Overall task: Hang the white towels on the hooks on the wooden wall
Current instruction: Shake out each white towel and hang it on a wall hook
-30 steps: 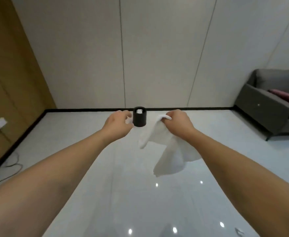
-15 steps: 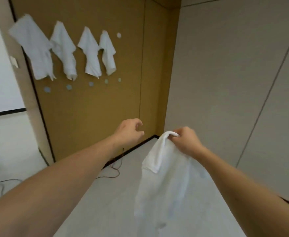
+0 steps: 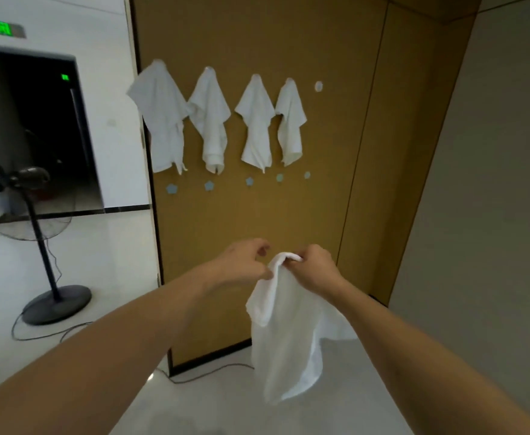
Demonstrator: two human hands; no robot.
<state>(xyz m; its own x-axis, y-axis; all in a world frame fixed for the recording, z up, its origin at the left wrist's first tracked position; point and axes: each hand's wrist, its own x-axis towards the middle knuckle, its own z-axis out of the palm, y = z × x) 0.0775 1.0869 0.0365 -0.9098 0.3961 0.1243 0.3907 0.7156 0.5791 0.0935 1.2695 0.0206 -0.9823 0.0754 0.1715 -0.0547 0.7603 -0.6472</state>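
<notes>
- Right hand (image 3: 315, 269) pinches the top fold of a white towel (image 3: 288, 334); the cloth hangs down from the grip, long axis vertical, lower edge slack above the floor (image 3: 194, 403).
- Left hand (image 3: 245, 263) sits just beside the towel's top on its left, fingers loosely curled, thumb at the cloth's edge. I cannot tell if it actually grips the cloth.
- Wooden wall (image 3: 257, 215) is straight ahead. Four towels already hang in a row on it: first (image 3: 161, 120), second (image 3: 210, 120), third (image 3: 256, 120), fourth (image 3: 290, 124).
- Free hook (image 3: 319, 86) is the pale knob just right of the fourth towel, at the end of the top row. It lies above and ahead of my hands, almost directly over the right hand.
- I judge the right hand the nearer one to that hook; the move is mostly a lift up and forward, keeping the fold on top so it can drop over the knob.
- A lower row of small blue hooks (image 3: 250, 181) stands bare under the hung towels.
- A standing fan (image 3: 31, 196) is off to the left, well apart from the work.
- Against half a second ago: view has swung left, so the wall now faces me square and looks closer; the hands have come nearer together, left now at the towel.
- A second ago I faced the pale wall and a sofa; the hooks were out of view.
</notes>
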